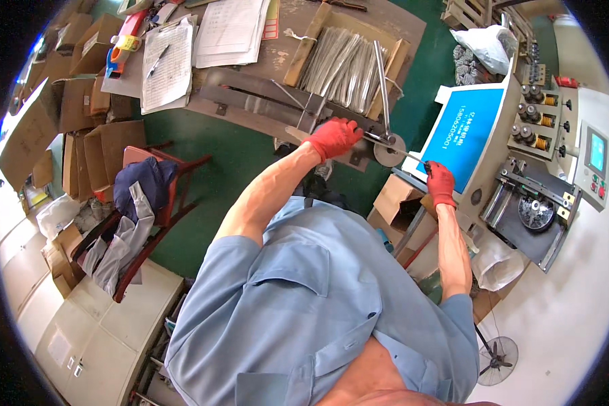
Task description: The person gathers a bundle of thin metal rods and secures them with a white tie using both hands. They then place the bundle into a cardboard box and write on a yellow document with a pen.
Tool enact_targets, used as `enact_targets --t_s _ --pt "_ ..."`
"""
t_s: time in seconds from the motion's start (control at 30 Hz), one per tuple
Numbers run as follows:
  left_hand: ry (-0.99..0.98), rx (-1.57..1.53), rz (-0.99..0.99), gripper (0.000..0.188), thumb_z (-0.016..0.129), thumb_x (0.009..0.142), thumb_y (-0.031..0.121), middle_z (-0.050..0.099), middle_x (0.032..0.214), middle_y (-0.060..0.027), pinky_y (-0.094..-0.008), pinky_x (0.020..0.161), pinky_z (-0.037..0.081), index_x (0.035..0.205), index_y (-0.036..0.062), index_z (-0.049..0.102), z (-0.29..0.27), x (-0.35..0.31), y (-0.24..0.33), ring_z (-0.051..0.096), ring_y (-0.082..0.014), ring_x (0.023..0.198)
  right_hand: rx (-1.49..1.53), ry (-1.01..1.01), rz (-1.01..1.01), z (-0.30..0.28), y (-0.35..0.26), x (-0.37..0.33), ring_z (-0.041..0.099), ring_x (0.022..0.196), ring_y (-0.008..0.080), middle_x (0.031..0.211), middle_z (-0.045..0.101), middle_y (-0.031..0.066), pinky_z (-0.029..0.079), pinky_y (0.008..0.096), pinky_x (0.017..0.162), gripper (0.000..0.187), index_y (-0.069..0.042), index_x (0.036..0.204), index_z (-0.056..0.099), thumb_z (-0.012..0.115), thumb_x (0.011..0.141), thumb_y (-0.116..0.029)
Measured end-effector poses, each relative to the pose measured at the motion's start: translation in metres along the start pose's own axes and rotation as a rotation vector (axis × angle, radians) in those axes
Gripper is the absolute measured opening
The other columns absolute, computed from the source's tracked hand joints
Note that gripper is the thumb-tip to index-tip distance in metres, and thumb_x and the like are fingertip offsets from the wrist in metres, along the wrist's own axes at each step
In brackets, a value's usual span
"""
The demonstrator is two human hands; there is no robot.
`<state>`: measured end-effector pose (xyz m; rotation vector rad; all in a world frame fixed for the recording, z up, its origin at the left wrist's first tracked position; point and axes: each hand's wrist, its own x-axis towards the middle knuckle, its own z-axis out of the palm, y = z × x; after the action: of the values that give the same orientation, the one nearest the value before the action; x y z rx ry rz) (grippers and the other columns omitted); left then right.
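Observation:
Both my hands wear red gloves. My left hand (335,137) is closed at the bench's near edge, beside a small metal fixture (314,115); what its fingers hold is hidden. Out to the right, my right hand (440,181) grips the dark end of a thin metal rod (411,158). That rod slants from the fixture over a round metal disc (388,154). A long metal lever (380,74) rises beside the disc. Behind the fixture, a wooden tray (307,46) holds many thin, shiny, pale strips (342,64) lying lengthwise.
Papers (230,34) and a clipboard (166,64) with a pen lie on the bench's left. At right stands a machine with a blue panel (463,132) and a control box (595,162). A chair (162,210) with clothes and several cardboard boxes (111,152) stand left.

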<state>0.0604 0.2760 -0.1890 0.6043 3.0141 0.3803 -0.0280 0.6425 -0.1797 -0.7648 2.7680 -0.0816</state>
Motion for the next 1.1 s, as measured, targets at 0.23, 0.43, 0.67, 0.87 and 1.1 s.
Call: enact_targets --t_s 0.23,0.43,0.67,0.87,1.1 --pt "-0.026 -0.031 -0.006 0.027 0.057 0.077 0.015 0.059 0.093 -0.0125 -0.0406 0.070 0.052 0.103 0.0091 0.058 -0.007 -0.005 -0.009 0.062 -0.0298 0.085 0.072 0.025 -0.147 -0.011 -0.029 0.005 0.062 0.082 0.0323 0.088 0.062 0.0143 0.049 0.0452 0.068 0.021 -0.008 0.100 0.059 0.055 0.079 -0.008" --pt "-0.028 -0.042 -0.036 0.018 0.055 0.079 0.014 0.059 0.092 -0.0098 -0.0413 0.069 0.051 0.096 0.0128 0.060 -0.011 -0.001 -0.009 0.062 -0.0284 0.086 -0.038 0.088 -0.200 -0.009 -0.075 0.023 0.063 0.073 0.0325 0.079 0.061 0.0142 0.051 0.0451 0.063 0.015 -0.007 0.097 0.057 0.048 0.086 -0.013" --pt "-0.051 0.081 -0.017 0.018 0.052 0.082 0.017 0.058 0.090 -0.0112 -0.0427 0.070 0.048 0.097 0.0084 0.057 -0.014 0.008 0.011 0.060 -0.0278 0.083 0.002 0.039 -0.109 -0.008 -0.081 0.019 0.064 0.076 0.0337 0.083 0.063 0.0160 0.051 0.0442 0.065 0.018 -0.007 0.097 0.058 0.047 0.084 -0.010" --pt "-0.049 0.032 -0.083 0.020 0.056 0.079 0.017 0.059 0.090 -0.0125 -0.0433 0.070 0.049 0.096 0.0078 0.056 -0.003 0.009 0.011 0.061 -0.0288 0.081 0.012 0.027 -0.044 -0.002 -0.088 0.019 0.065 0.078 0.0338 0.083 0.063 0.0168 0.052 0.0458 0.064 0.018 -0.007 0.098 0.058 0.047 0.084 -0.010" --pt "-0.046 -0.038 0.018 0.025 0.054 0.082 0.015 0.058 0.090 -0.0138 -0.0424 0.066 0.053 0.105 0.0071 0.055 0.004 0.011 -0.001 0.063 -0.0317 0.079 0.021 0.097 -0.068 0.003 -0.083 0.016 0.064 0.079 0.0340 0.084 0.063 0.0162 0.051 0.0458 0.066 0.018 -0.006 0.099 0.057 0.049 0.085 -0.011"
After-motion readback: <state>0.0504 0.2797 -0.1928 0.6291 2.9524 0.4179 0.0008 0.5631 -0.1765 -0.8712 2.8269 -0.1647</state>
